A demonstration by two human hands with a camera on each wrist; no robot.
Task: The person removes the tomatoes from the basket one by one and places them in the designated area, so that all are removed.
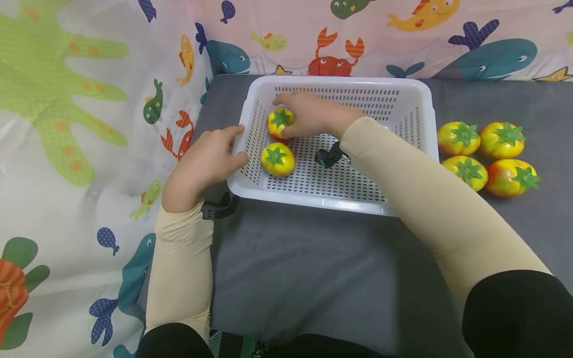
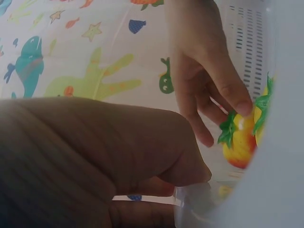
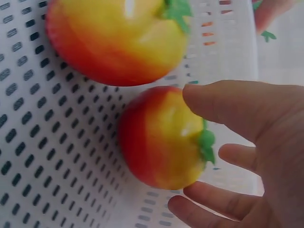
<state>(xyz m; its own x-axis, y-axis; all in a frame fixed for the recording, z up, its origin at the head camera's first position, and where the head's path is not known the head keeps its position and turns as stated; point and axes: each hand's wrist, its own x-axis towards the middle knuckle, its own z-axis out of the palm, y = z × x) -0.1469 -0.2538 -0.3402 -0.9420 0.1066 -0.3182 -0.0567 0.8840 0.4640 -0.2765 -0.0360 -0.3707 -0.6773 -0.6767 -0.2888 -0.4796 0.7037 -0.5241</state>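
Observation:
Inside the white perforated basket (image 1: 340, 196), two red-and-yellow toy persimmons with green leafy tops sit by the left wall. My right hand (image 1: 313, 114) reaches around the farther persimmon (image 1: 278, 130). In the right wrist view its thumb overlaps the edge of that persimmon (image 3: 156, 142), while the other fingers stay spread beside it. The nearer persimmon (image 1: 282, 166) lies just in front. My left hand (image 1: 206, 159) holds the basket's left rim, thumb and index finger on the edge; its other fingers are partly hidden.
Several more toy persimmons (image 1: 456, 139) stand grouped on the grey cloth (image 1: 304, 253) right of the basket, one partly behind my right sleeve. A curtain (image 1: 286, 25) printed with sea animals borders the back and left side. A black strap (image 1: 329, 156) hangs below my right wrist.

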